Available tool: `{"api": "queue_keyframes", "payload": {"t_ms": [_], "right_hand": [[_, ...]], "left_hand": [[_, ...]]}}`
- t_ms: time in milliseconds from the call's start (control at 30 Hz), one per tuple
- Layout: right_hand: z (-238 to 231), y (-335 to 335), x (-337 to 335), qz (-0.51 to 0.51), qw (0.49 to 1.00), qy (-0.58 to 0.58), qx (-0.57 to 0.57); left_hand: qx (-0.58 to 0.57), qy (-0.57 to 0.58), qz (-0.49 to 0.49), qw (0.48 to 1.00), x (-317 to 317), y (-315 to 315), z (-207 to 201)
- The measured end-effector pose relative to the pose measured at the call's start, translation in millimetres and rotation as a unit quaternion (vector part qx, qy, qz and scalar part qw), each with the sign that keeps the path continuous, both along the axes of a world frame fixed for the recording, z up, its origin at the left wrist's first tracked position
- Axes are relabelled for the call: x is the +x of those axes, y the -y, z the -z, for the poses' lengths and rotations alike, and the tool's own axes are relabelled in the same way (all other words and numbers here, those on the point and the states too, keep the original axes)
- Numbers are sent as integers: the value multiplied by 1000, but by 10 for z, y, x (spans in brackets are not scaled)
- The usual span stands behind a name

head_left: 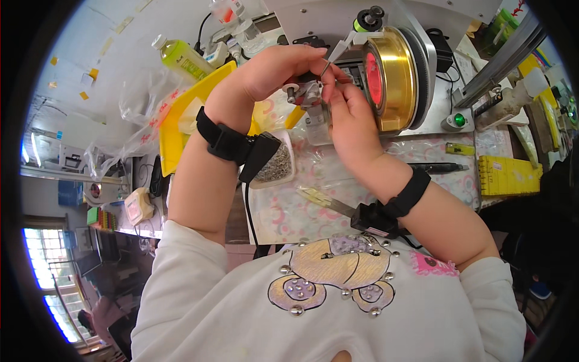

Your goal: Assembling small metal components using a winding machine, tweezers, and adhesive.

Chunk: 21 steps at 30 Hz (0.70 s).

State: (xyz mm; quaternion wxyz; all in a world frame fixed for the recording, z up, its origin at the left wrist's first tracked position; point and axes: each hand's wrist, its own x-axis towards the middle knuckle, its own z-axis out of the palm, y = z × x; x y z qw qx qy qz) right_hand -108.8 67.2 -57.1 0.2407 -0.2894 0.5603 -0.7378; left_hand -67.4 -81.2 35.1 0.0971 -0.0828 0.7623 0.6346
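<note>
Left of the hands [354, 125], labelled bottle [184, 59].

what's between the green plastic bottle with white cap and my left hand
In the head view, a white plastic block and a corner of the yellow plastic tray separate the bottle from your left hand.

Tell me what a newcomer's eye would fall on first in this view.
Probably the shiny gold wheel with its red centre, right of the picture's middle, near the top. Next, the right hand and left hand, close together just left of the wheel; what they hold is too small to tell. The bright yellow tray, on the left, also stands out.
</note>
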Motion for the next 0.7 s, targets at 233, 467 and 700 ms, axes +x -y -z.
{"api": "queue_keyframes", "payload": {"t_ms": [233,467,700], "right_hand": [[-127,-67,34,-34,990,136,-9],[-242,-130,92,-54,976,201,-57],[-464,-327,212,-40,985,154,65]], "left_hand": [[-25,-23,61,998,-16,39,23],[-97,-21,-54,994,194,-105,-195],[-203,-204,-99,952,693,-424,-426]]}}
